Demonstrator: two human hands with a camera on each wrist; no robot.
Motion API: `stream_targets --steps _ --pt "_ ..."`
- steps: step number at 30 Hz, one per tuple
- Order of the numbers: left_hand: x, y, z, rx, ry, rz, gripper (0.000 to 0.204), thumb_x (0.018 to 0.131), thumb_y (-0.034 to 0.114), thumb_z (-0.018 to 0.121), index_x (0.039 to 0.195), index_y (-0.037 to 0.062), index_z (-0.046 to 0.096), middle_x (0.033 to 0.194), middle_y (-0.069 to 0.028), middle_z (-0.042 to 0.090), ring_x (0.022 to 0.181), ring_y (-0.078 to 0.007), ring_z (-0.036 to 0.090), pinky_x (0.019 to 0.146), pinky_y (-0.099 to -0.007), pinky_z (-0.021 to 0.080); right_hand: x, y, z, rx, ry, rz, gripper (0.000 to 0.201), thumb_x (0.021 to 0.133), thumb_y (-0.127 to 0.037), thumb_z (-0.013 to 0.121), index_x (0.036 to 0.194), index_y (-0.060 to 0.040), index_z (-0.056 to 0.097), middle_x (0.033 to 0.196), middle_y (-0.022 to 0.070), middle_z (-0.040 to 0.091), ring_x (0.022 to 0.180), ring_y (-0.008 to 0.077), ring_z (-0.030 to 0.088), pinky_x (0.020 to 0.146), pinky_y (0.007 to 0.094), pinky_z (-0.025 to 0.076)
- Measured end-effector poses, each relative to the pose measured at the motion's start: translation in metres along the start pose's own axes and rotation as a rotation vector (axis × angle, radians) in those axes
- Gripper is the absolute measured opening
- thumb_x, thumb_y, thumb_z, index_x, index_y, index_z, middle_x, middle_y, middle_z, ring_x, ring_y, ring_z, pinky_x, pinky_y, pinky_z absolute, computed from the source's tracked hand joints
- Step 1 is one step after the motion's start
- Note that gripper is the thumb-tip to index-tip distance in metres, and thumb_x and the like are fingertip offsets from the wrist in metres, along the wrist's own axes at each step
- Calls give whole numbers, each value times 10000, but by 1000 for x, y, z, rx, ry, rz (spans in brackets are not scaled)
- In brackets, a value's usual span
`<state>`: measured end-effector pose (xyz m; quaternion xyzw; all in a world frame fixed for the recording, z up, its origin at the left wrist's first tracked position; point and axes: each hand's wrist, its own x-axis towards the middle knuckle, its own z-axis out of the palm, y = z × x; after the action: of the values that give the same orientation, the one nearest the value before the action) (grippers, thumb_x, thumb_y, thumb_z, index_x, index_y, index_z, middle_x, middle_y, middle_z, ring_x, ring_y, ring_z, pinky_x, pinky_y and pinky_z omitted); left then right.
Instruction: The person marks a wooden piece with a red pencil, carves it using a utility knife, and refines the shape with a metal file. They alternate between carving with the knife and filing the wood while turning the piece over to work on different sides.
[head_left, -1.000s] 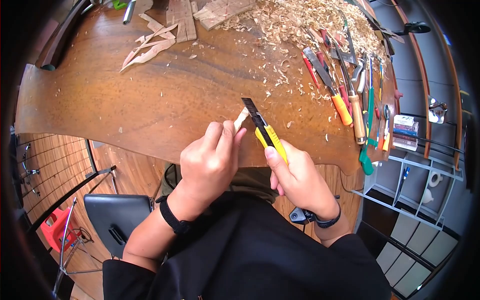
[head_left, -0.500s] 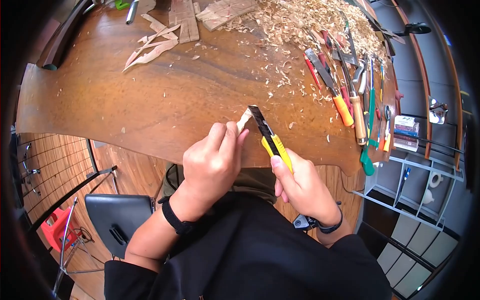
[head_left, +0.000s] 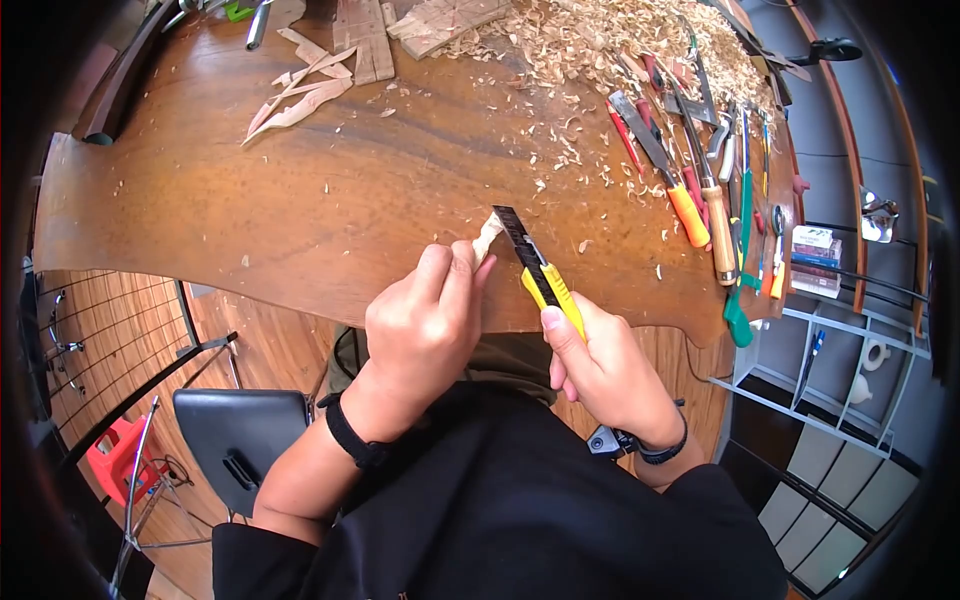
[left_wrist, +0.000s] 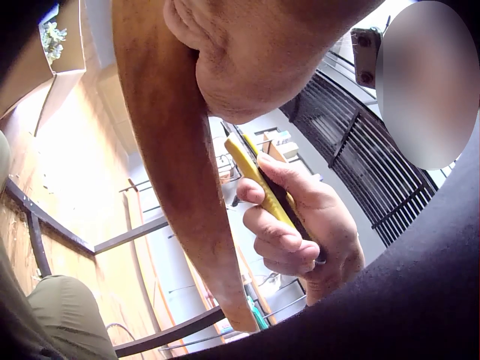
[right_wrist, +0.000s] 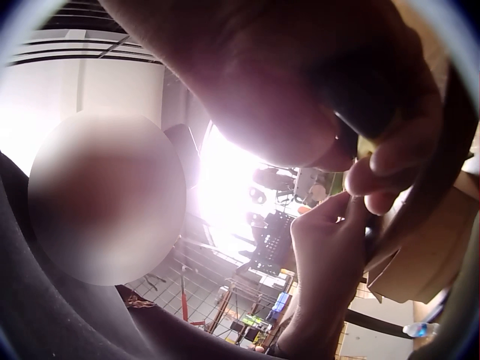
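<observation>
My left hand (head_left: 425,310) grips a small pale piece of carved wood (head_left: 488,236) near the front edge of the table; only its far end shows past the fingers. To its right, my right hand (head_left: 605,370) holds a yellow utility knife (head_left: 556,293), thumb along the handle. Its dark blade (head_left: 515,232) is extended and points away from me, with the tip region right at the end of the wood. In the left wrist view the fingers of my right hand wrap round the yellow handle (left_wrist: 259,180).
Wood shavings (head_left: 640,40) heap at the back right of the table (head_left: 250,210). Chisels, files and other hand tools, among them an orange-handled chisel (head_left: 686,215), lie at the right. Cut wood pieces (head_left: 300,100) lie at the back left. A black chair (head_left: 240,440) stands at my left.
Over the past second, my right hand and the knife have shifted slightly toward my body and to the right. During the last half second both hands stay almost in place.
</observation>
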<state>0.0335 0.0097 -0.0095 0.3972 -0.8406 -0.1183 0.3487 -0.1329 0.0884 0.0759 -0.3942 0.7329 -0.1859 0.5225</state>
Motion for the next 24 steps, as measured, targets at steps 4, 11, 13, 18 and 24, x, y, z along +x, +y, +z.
stream_targets --steps 4,11,13,18,24 --pt "0 1 0 7 -11 6 199 884 132 757 1014 1 682 793 -68 556 524 -189 590 472 -314 465 9 -2 2 0 -3 -61 386 1092 -343 474 947 5 556 557 102 597 503 230 630 513 375 487" --pt "-2 1 2 28 15 2 200 881 137 760 1011 6 684 783 -63 554 512 -190 578 478 -317 468 9 -4 5 -10 20 -42 394 1093 -347 476 939 6 561 551 104 587 506 235 630 517 381 485" --pt "-3 2 2 28 22 -2 201 880 138 760 1011 6 684 783 -62 554 508 -189 575 479 -316 468 3 -3 5 -20 41 -39 391 1094 -338 478 933 8 562 551 107 587 506 237 630 517 383 486" --pt "-2 2 1 20 5 16 200 875 139 762 1001 7 679 774 -58 551 502 -186 568 475 -312 463 4 -2 7 -24 49 -60 388 1094 -338 479 933 5 563 549 104 586 505 230 630 515 377 485" --pt "-2 4 0 14 -26 -27 192 864 70 774 1027 37 679 781 -69 572 570 -226 617 500 -334 489 12 -8 3 50 -14 1 410 1092 -372 474 966 7 566 563 75 593 500 176 616 497 333 485"
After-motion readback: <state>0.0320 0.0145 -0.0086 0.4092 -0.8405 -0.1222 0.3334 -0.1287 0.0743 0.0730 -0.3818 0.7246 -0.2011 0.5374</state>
